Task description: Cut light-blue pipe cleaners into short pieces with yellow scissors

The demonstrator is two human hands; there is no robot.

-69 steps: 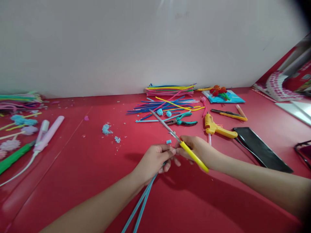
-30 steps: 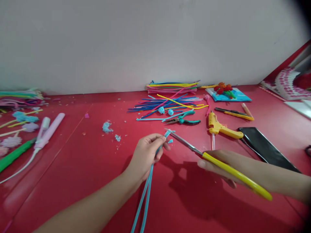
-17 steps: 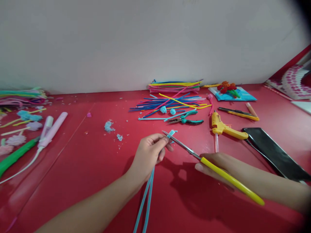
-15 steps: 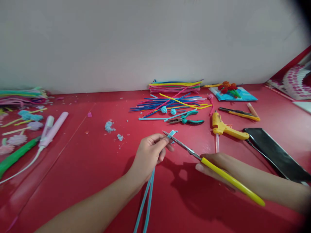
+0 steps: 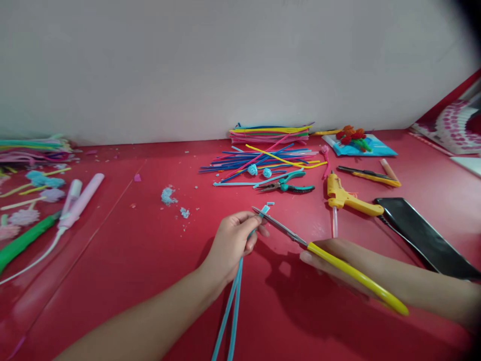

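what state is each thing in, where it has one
left hand: closed on light blue pipe cleaners
light blue pipe cleaners: pinched, two lengths running below the hand
right hand: gripping scissors
scissors: held, blades at the upper ends; open or shut unclear
needle-nose pliers: lying flat, handles apart
glue gun: lying down, glue stick protruding
loose pipe cleaners: criss-crossed

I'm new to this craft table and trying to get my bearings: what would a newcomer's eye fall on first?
Probably the yellow-handled scissors in the right grip, blades at the ends of light-blue stems pinched in the left grip. Beyond them lies a bright pile of colored stems, with a yellow glue gun to its right, on the red table.
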